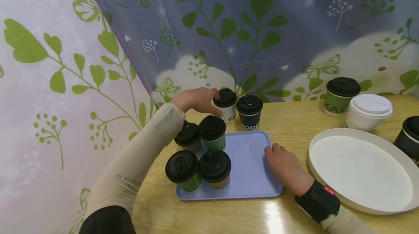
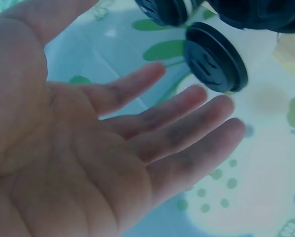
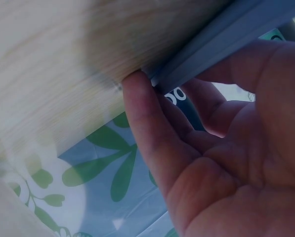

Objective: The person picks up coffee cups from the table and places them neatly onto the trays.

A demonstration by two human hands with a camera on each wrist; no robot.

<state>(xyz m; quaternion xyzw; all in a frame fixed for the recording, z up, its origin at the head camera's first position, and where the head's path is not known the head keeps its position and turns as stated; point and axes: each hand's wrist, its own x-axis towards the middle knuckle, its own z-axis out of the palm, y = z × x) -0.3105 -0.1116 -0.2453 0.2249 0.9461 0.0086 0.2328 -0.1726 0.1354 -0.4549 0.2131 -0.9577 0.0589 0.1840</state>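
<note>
My left hand (image 1: pixel 203 100) reaches over the back of the lilac tray (image 1: pixel 250 161) toward a white paper cup with a black lid (image 1: pixel 226 104). In the left wrist view its fingers (image 2: pixel 179 129) are spread and fairly straight, fingertips right by that cup's lid (image 2: pixel 214 57). Beside the white cup stands a dark navy cup (image 1: pixel 249 113). The right hand (image 1: pixel 288 166) holds the tray's right rim, its fingers curled against the edge (image 3: pixel 196 54) in the right wrist view. On the tray's left half stand several black-lidded cups, among them a green one (image 1: pixel 188 183) and a brown one (image 1: pixel 220 182).
To the right lies a round white tray (image 1: pixel 360 176). Behind it are a green cup (image 1: pixel 337 99) and a white-lidded cup (image 1: pixel 364 116), with a black cup (image 1: pixel 409 136) at the right edge. A leaf-patterned cloth (image 1: pixel 229 45) hangs behind the wooden table (image 1: pixel 183 216).
</note>
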